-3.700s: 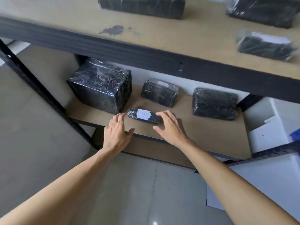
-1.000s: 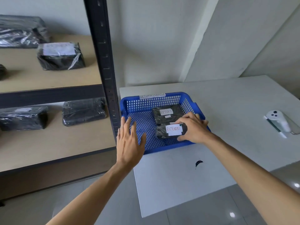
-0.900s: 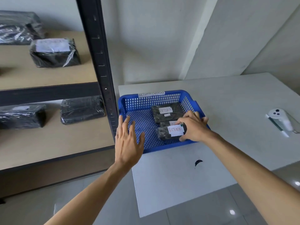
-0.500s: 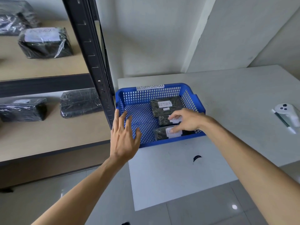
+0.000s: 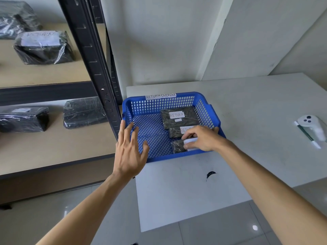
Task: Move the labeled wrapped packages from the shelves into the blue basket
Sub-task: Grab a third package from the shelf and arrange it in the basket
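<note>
The blue basket point(image 5: 160, 102), tagged "RETURN OVERDUE", stands on the white table beside the shelf post. A wrapped black package labelled "RETURN" point(image 5: 178, 117) lies in it, with a second labelled one point(image 5: 175, 132) in front. At the basket's front right lies a small labelled package point(image 5: 177, 146); my right hand point(image 5: 203, 138) reaches in and pinches it between thumb and index finger, covering most of its label. My left hand point(image 5: 129, 151) hovers with spread fingers over the basket's front left corner. Another labelled package point(image 5: 42, 47) sits on the upper shelf.
The black shelf upright point(image 5: 92, 59) stands just left of the basket. The lower shelf holds two wrapped packages point(image 5: 83, 112) point(image 5: 23, 119); another point(image 5: 16, 20) lies far left on the upper shelf. A white controller point(image 5: 311, 124) and a pen point(image 5: 306, 135) lie on the table's right side.
My right hand carried the small labelled package from the lower shelf and lowered it into the basket's front right. My left hand stayed spread near the basket's left corner.
</note>
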Demonstrator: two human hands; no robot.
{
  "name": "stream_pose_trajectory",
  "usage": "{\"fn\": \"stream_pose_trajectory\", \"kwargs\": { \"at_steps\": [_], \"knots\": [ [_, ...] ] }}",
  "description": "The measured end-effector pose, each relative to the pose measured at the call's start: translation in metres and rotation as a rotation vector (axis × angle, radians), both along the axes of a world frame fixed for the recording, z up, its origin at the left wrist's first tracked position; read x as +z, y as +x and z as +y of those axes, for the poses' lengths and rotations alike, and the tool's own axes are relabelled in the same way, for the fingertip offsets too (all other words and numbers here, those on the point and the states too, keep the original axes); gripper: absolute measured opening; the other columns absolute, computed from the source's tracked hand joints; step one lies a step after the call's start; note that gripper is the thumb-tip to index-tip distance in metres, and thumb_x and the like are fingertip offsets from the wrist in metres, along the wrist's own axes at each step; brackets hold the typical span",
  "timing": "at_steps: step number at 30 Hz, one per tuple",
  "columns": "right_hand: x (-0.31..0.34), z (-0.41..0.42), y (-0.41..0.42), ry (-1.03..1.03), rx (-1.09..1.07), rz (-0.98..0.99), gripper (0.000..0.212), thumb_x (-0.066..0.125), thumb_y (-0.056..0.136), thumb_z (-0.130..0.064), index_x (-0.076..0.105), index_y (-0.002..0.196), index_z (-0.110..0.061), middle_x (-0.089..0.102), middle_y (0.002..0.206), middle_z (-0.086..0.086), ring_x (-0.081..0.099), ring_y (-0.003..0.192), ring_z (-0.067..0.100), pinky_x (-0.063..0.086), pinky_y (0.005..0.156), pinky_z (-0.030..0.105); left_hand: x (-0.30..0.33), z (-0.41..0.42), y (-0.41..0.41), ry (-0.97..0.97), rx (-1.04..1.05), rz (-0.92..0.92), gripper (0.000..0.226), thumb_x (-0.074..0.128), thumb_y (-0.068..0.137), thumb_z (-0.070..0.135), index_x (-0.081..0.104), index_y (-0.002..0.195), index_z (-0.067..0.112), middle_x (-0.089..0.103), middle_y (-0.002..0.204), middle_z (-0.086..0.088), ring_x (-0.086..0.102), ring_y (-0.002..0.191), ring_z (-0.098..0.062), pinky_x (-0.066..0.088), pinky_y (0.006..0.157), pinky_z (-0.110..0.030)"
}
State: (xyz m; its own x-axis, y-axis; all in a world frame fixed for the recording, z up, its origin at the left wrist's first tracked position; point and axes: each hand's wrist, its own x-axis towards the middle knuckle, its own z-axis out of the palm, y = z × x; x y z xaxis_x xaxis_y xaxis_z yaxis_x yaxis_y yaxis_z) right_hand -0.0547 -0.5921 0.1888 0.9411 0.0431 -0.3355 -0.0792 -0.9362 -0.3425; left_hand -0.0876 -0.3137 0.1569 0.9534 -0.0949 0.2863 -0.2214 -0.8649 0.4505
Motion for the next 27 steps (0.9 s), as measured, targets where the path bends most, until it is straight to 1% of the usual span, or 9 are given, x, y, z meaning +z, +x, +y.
{"fn": "stream_pose_trajectory", "kwargs": {
  "at_steps": [3,6,9,13,18,21,23,25,27],
  "knots": [
    [-0.002,0.000,0.000,0.070,0.005,0.015,0.038,0.084,0.072,-0.055,0.072,0.105,-0.040,0.062,0.099,-0.028,0.056,0.110,0.007,0.027,0.110,0.059,0.001,0.000,-0.001,0.012,0.005,0.003,0.060,0.039,0.095,0.041,0.042,0.142,0.005,0.028,0.159,-0.009,-0.009,0.152,-0.016,-0.005,0.115,-0.024],
    [-0.006,0.004,0.006,0.150,-0.009,-0.168,0.036,0.079,0.075,-0.060,0.071,0.102,-0.037,0.066,0.103,-0.023,0.063,0.101,0.003,0.040,0.103,0.054,0.001,-0.001,0.000,0.018,0.004,0.002,0.060,0.039,0.095,0.042,0.042,0.142,0.005,0.027,0.159,-0.009,-0.010,0.152,-0.016,-0.006,0.115,-0.024],
    [-0.010,0.008,0.016,0.025,0.044,-0.314,0.029,0.075,0.087,-0.044,0.068,0.115,-0.035,0.059,0.118,-0.010,0.061,0.111,0.015,0.039,0.103,0.056,0.001,-0.001,-0.001,0.024,-0.006,-0.002,0.060,0.039,0.095,0.042,0.042,0.142,0.006,0.027,0.159,-0.009,-0.009,0.152,-0.016,-0.008,0.116,-0.023],
    [-0.014,0.006,0.028,-0.040,0.147,-0.234,0.043,0.077,0.085,-0.042,0.067,0.126,-0.033,0.060,0.130,-0.006,0.058,0.121,0.018,0.040,0.102,0.055,0.001,0.000,-0.001,0.024,-0.016,-0.009,0.060,0.039,0.094,0.041,0.042,0.142,0.006,0.027,0.159,-0.008,-0.009,0.152,-0.016,-0.010,0.115,-0.020],
    [-0.016,0.001,0.028,-0.102,0.189,-0.317,0.038,0.075,0.087,-0.042,0.070,0.124,-0.033,0.064,0.129,-0.008,0.060,0.115,0.016,0.033,0.093,0.044,-0.001,0.000,0.000,0.023,-0.020,-0.006,0.061,0.038,0.094,0.042,0.042,0.142,0.005,0.027,0.159,-0.009,-0.009,0.152,-0.017,-0.005,0.117,-0.027],
    [-0.019,0.002,0.022,-0.126,0.168,-0.381,0.037,0.072,0.089,-0.043,0.069,0.125,-0.034,0.065,0.128,-0.010,0.061,0.114,0.015,0.034,0.092,0.045,-0.002,0.000,0.000,0.029,-0.018,0.000,0.062,0.035,0.095,0.044,0.042,0.143,0.006,0.026,0.160,-0.009,-0.009,0.152,-0.017,-0.002,0.118,-0.031],
    [-0.017,0.000,0.016,-0.014,0.099,-0.378,0.044,0.073,0.085,-0.052,0.068,0.125,-0.036,0.064,0.125,-0.012,0.062,0.111,0.013,0.036,0.095,0.046,-0.002,0.000,0.000,0.022,-0.015,0.003,0.062,0.035,0.095,0.044,0.042,0.143,0.006,0.026,0.160,-0.009,-0.009,0.152,-0.017,-0.001,0.118,-0.032],
    [-0.012,-0.005,0.008,0.128,0.053,-0.292,0.054,0.078,0.071,-0.067,0.068,0.117,-0.040,0.062,0.116,-0.018,0.060,0.105,0.007,0.033,0.097,0.045,-0.002,0.000,0.000,0.012,-0.018,-0.001,0.062,0.036,0.094,0.043,0.043,0.142,0.004,0.028,0.159,-0.010,-0.008,0.152,-0.017,0.001,0.119,-0.031],
    [-0.007,-0.012,0.002,0.127,0.086,-0.178,0.063,0.083,0.055,-0.073,0.068,0.107,-0.041,0.058,0.110,-0.020,0.057,0.102,0.002,0.030,0.096,0.042,-0.003,-0.001,0.000,0.000,-0.021,-0.007,0.061,0.038,0.094,0.042,0.044,0.141,0.004,0.030,0.158,-0.011,-0.007,0.152,-0.018,0.003,0.119,-0.032]
  ]
}}
